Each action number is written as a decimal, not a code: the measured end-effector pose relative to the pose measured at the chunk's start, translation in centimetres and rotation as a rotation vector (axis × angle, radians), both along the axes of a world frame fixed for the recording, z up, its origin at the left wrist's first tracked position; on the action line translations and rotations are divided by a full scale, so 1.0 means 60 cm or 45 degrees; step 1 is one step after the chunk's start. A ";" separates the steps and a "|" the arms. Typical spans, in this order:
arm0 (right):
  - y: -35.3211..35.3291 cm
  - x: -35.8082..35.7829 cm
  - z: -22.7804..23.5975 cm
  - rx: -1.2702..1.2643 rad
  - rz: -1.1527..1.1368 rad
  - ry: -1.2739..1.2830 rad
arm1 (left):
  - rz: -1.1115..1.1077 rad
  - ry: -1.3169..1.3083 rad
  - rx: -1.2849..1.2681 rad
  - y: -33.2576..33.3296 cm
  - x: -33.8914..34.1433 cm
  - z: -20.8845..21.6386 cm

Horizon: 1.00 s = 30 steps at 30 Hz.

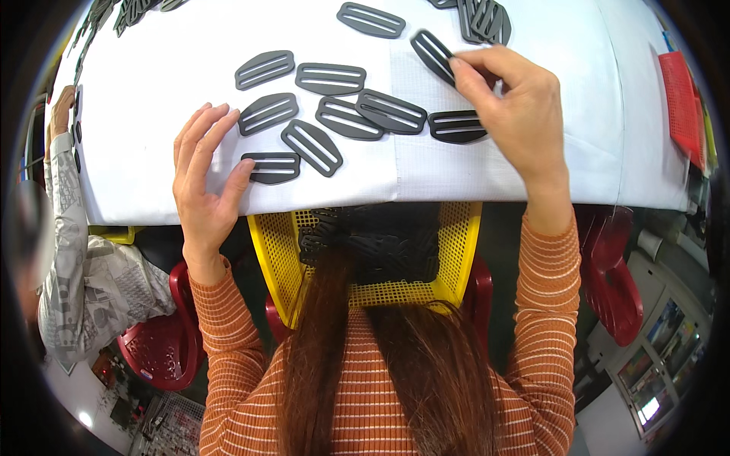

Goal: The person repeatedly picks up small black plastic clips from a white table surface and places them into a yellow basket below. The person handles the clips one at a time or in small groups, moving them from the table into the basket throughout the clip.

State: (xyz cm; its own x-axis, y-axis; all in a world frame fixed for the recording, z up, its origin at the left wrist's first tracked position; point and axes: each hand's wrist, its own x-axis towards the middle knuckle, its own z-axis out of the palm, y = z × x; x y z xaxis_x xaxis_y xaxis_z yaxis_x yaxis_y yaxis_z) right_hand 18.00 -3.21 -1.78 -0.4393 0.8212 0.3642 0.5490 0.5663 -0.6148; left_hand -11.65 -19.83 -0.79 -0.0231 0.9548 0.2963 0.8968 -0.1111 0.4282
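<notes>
Several black plastic strap slide buckles, each with two long slots, lie loose on the white-covered table. My right hand (517, 106) pinches one slide buckle (431, 55) between thumb and forefinger, tilted above the cloth. Below that hand lies another buckle (456, 127), partly hidden by it. My left hand (204, 178) rests open at the left of the group, fingers spread. Its thumb tip touches or lies just over the end of the nearest buckle (275, 168). Two buckles (391, 112) overlap in the middle of the group.
A yellow perforated basket (460, 251) holding many black buckles sits at the table's near edge, before my body. More buckles are piled at the far right (487, 21) and far left. A red basket (680, 106) stands right. A co-worker's hand (62, 112) is at the left edge.
</notes>
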 end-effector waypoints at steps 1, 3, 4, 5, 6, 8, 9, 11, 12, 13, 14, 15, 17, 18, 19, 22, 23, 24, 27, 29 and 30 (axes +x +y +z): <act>0.003 0.008 -0.001 -0.128 -0.016 0.004 | 0.007 0.019 -0.018 -0.001 -0.002 0.000; 0.007 0.030 0.008 -0.238 -0.036 -0.044 | 0.005 0.038 -0.041 0.001 -0.001 0.000; 0.006 0.040 0.010 -0.247 -0.081 -0.037 | -0.002 0.028 -0.051 0.004 -0.001 0.000; 0.004 0.049 0.010 -0.256 -0.122 -0.028 | -0.004 0.021 -0.062 0.005 -0.001 0.000; 0.002 0.058 0.009 -0.266 -0.163 -0.018 | -0.006 0.014 -0.072 0.005 -0.002 0.000; -0.005 0.075 0.009 -0.262 -0.170 -0.058 | -0.025 0.012 -0.113 0.005 -0.006 -0.002; -0.011 0.080 0.014 -0.280 -0.164 -0.078 | -0.037 -0.002 -0.115 0.006 -0.007 -0.003; -0.015 0.085 0.011 -0.218 -0.097 -0.080 | -0.045 -0.019 -0.119 0.007 -0.009 -0.005; -0.018 0.088 0.001 -0.138 -0.037 -0.061 | -0.041 -0.024 -0.122 0.008 -0.009 -0.006; -0.021 0.088 -0.009 -0.058 0.026 -0.042 | -0.035 -0.029 -0.125 0.008 -0.009 -0.008; -0.023 0.080 -0.018 0.022 0.091 -0.033 | -0.047 0.036 -0.151 0.011 -0.009 -0.006; -0.026 0.067 -0.027 0.102 0.157 -0.025 | -0.057 0.100 -0.179 0.013 -0.006 -0.006; -0.031 0.044 -0.046 0.180 0.318 -0.168 | -0.064 0.278 -0.259 0.014 -0.006 -0.012; -0.030 0.029 -0.044 0.187 0.343 -0.195 | -0.096 0.335 -0.264 0.023 0.000 -0.012; -0.029 0.012 -0.042 0.193 0.367 -0.223 | -0.136 0.322 -0.237 0.034 0.002 -0.022; -0.007 -0.040 -0.047 0.259 0.448 -0.279 | -0.209 0.388 -0.150 0.082 0.015 -0.028; 0.002 -0.058 -0.051 0.273 0.453 -0.276 | -0.249 0.389 -0.141 0.103 0.019 -0.026; 0.007 -0.074 -0.053 0.287 0.465 -0.275 | -0.284 0.388 -0.133 0.117 0.024 -0.025; 0.012 -0.092 -0.048 0.365 0.523 -0.417 | -0.415 0.340 -0.125 0.151 0.038 -0.026; 0.001 -0.088 -0.038 0.350 0.564 -0.406 | -0.432 0.293 -0.129 0.141 0.045 -0.021; -0.018 -0.078 -0.040 0.315 0.583 -0.405 | -0.444 0.258 -0.135 0.129 0.053 -0.023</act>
State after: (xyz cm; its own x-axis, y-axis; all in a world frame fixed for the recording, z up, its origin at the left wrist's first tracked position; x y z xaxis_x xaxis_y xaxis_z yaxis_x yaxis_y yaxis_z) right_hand 13.29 -4.26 -4.19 -0.8465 0.4307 0.3129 0.3509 0.8934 -0.2804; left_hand -8.44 -12.07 -2.14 0.3554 0.9207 0.1611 0.8806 -0.3876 0.2726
